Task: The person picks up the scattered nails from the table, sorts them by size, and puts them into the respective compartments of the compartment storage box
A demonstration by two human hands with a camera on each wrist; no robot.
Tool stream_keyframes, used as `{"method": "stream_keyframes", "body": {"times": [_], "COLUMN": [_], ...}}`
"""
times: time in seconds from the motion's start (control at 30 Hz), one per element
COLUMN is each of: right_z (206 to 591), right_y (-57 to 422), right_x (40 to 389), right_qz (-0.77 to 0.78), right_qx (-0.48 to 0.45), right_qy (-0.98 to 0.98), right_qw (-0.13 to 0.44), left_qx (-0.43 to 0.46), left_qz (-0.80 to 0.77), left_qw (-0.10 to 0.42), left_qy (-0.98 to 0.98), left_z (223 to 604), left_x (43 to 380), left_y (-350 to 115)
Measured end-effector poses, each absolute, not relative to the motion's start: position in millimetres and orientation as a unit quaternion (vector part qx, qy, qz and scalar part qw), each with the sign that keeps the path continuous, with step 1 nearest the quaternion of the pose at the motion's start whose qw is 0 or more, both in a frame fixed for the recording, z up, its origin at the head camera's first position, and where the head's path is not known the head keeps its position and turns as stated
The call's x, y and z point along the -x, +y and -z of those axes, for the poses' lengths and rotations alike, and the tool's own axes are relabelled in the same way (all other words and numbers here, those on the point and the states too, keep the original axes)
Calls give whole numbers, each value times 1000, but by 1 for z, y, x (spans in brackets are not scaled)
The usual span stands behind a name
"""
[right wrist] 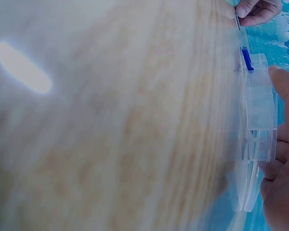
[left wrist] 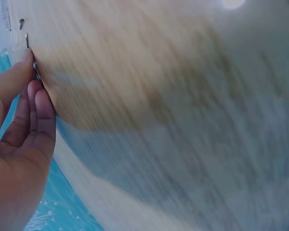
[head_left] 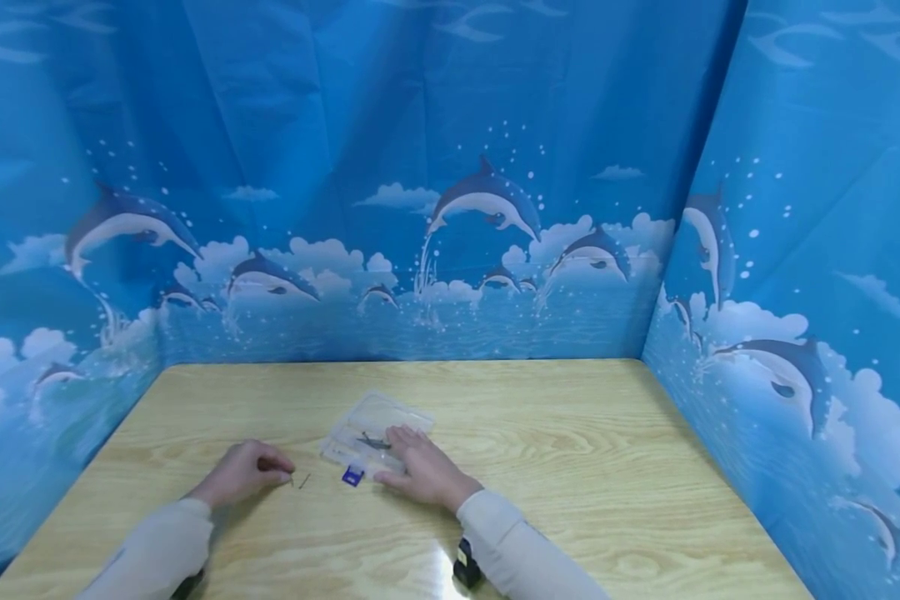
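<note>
At the left of the table, my left hand [head_left: 243,472] pinches a small screw [left wrist: 27,42] between thumb and fingertips, its thin shank poking out past the thumb. Another dark screw [head_left: 304,481] lies on the wood just beyond those fingertips. A clear plastic compartment box [head_left: 342,447] with a blue latch [head_left: 353,475] sits to the right of it, with several metal pieces [head_left: 373,442] inside. My right hand [head_left: 427,471] rests on the box's right part, fingers stretched over it and thumb apart near the front edge. The palm and fingers hide that part of the box.
The wood-grain table [head_left: 570,467] stretches out to the right and behind the box. A blue dolphin-print curtain [head_left: 390,192] hangs along its back and sides. A black strap-mounted device [head_left: 466,565] sits under my right wrist.
</note>
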State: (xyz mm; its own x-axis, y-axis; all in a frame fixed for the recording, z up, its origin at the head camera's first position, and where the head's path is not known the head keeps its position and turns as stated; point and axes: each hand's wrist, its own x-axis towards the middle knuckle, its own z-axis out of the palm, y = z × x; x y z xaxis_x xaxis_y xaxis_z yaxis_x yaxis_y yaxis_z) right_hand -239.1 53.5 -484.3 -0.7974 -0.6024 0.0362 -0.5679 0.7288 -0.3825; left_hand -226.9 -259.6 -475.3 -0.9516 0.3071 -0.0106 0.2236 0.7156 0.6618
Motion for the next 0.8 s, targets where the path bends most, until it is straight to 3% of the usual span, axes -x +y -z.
{"method": "stream_keyframes", "body": {"times": [0.8], "right_z": [485], "right_y": [53], "right_x": [239], "right_qz": [189], "right_qx": [314], "right_qy": [929], "right_qw": [39], "left_qx": [-180], "left_qz": [-330], "left_qw": [80], "left_qy": [923], "left_z": [477], "left_x": [236], "left_y": [-261]}}
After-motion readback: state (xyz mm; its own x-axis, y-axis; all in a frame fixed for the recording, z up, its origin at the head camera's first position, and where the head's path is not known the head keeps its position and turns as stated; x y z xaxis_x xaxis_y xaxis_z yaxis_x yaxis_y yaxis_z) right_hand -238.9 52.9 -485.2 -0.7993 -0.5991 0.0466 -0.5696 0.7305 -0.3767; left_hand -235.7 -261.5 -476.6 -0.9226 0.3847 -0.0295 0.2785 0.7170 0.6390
